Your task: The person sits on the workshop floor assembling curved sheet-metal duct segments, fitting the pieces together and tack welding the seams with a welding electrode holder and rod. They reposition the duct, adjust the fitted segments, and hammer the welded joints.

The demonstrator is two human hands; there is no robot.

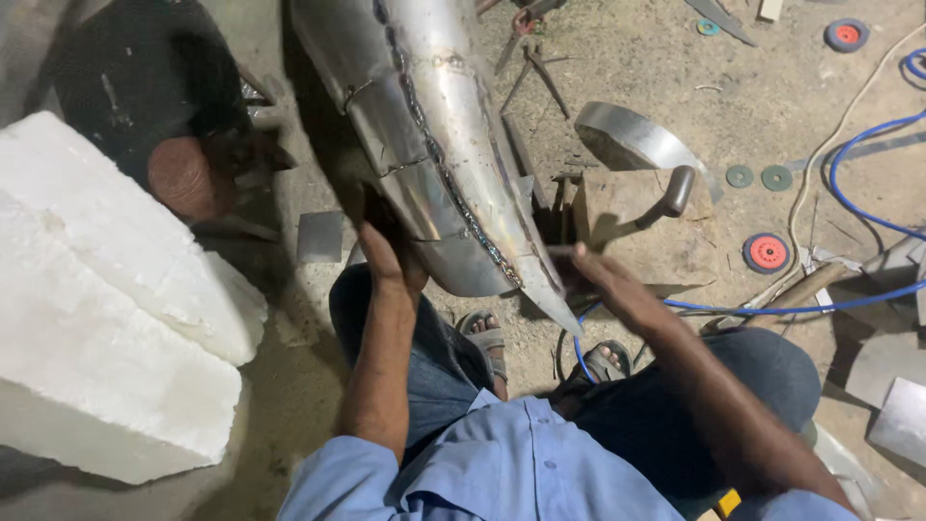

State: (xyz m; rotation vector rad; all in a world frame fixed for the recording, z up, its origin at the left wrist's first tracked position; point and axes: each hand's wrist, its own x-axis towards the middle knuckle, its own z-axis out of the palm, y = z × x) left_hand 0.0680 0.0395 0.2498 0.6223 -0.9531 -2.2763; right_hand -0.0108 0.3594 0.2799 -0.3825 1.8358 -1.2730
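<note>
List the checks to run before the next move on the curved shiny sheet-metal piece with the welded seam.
1. Left hand bracing the curved shiny sheet-metal piece from its underside: ok.
2. Right hand at the pointed tip: ok; what it holds: cannot tell.
3. Blue cable away from the sandalled feet: not ok, it loops beside them.
4. Welded seam unbroken: cannot tell.
5. White foam block apart from the piece: ok.

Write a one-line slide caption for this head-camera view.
Seated person's left hand steadies a welded, tapering sheet-metal piece while the right hand meets its pointed tip, above a dusty workshop floor.
</note>
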